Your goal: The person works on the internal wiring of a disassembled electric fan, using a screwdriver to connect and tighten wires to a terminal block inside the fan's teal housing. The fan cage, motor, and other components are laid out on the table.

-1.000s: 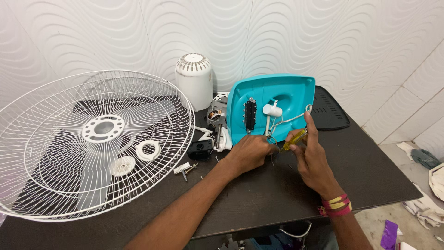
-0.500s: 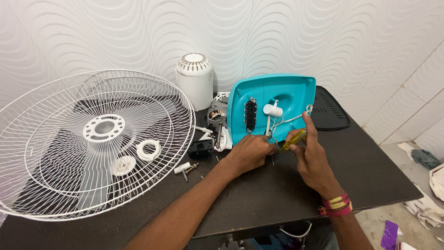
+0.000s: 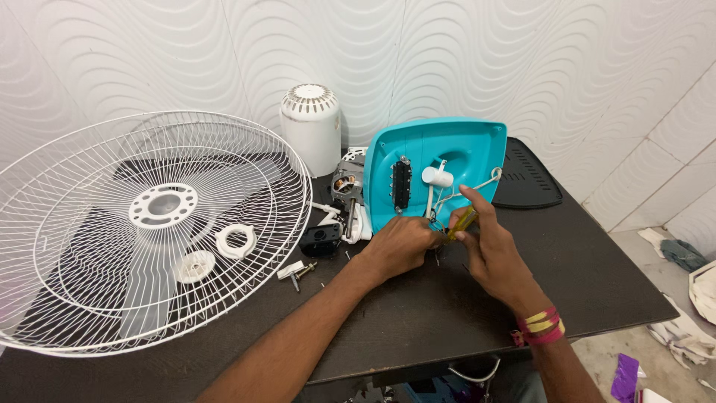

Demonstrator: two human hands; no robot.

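No packages, labels, signs or screens in view.

A dark table [image 3: 597,298] stands against white wave-patterned wall panels [image 3: 186,60], pale floor [image 3: 656,351] beside it

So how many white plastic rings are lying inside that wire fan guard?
2: an open ring right of the guard's hub, and a spoked one just below-left of it. Others may be hidden.
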